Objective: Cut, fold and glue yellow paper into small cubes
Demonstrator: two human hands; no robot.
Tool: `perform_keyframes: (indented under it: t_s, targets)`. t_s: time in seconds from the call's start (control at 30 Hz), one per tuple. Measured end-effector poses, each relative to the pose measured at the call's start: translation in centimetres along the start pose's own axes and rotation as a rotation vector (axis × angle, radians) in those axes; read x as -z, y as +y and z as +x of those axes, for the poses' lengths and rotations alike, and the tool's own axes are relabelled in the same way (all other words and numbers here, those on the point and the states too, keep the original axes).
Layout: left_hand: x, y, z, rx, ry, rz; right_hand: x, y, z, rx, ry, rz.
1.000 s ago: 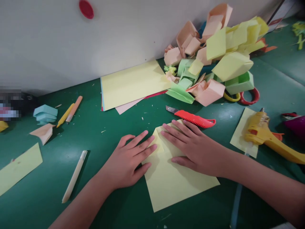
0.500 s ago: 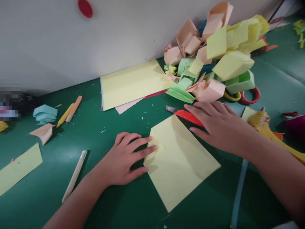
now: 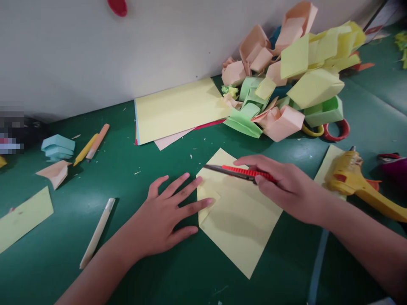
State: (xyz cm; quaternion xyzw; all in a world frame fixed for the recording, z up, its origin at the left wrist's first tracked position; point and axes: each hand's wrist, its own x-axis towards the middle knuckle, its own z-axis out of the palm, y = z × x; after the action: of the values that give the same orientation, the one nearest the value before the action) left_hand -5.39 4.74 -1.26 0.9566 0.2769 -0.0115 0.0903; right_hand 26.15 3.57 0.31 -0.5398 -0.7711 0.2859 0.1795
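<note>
A pale yellow sheet of paper (image 3: 244,228) lies on the green table, its left corner folded over into a small flap (image 3: 206,197). My left hand (image 3: 171,216) is spread flat at that corner, fingertips resting on the flap's edge. In my right hand (image 3: 286,186) is a red utility knife (image 3: 244,171), held over the upper part of the sheet. Its blade points left, toward the sheet's upper left edge; whether it touches the paper I cannot tell.
Folded paper pieces (image 3: 273,84) pile up at the back right beside red-handled scissors (image 3: 338,130). A yellow glue gun (image 3: 352,173) lies right. Stacked paper sheets (image 3: 178,110) rest against the wall. A rolled paper stick (image 3: 98,233) and two crayon-like sticks (image 3: 92,146) are left.
My right hand has picked up the utility knife from the table and brought it left over the sheet. The sheet has turned slightly under my left hand.
</note>
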Motion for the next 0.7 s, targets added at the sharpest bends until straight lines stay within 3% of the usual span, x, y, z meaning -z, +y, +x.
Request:
perform_keyframes:
  t_s: [0.27,0.7]
  targets:
    - [0.0,0.2,-1.5,0.018,-0.086,-0.011,-1.5,-0.1,0.2,-0.029,-0.133,0.232]
    - [0.4,0.4,-1.4,0.054,-0.087,-0.062,-1.0,0.0,0.3,-0.016,-0.193,0.154]
